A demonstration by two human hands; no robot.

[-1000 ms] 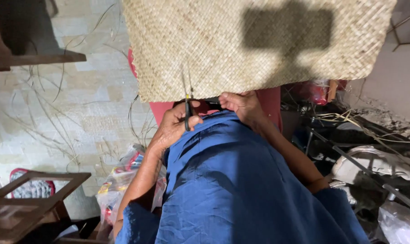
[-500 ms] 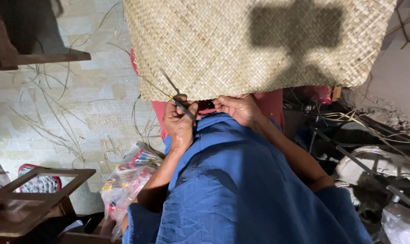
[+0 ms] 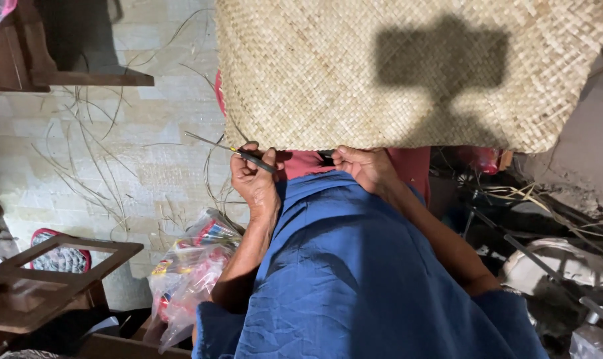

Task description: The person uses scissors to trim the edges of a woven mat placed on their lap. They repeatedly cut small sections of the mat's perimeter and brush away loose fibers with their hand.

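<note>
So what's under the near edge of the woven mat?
Below the woven mat, a strip of red cloth shows above the blue garment. The right hand grips the mat's edge. How far the red extends beneath is covered.

A flat, tan woven mat hangs above the lap, beside a thin dark-handled blade

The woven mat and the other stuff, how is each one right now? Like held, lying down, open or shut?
woven mat: spread flat, near edge gripped by the right hand
thin tool: held in the left hand, tip pointing left, clear of the mat
plastic bag: lying crumpled on the floor, stuffed full
loose strands: scattered over the floor
wooden frame: lying flat, untouched
</note>
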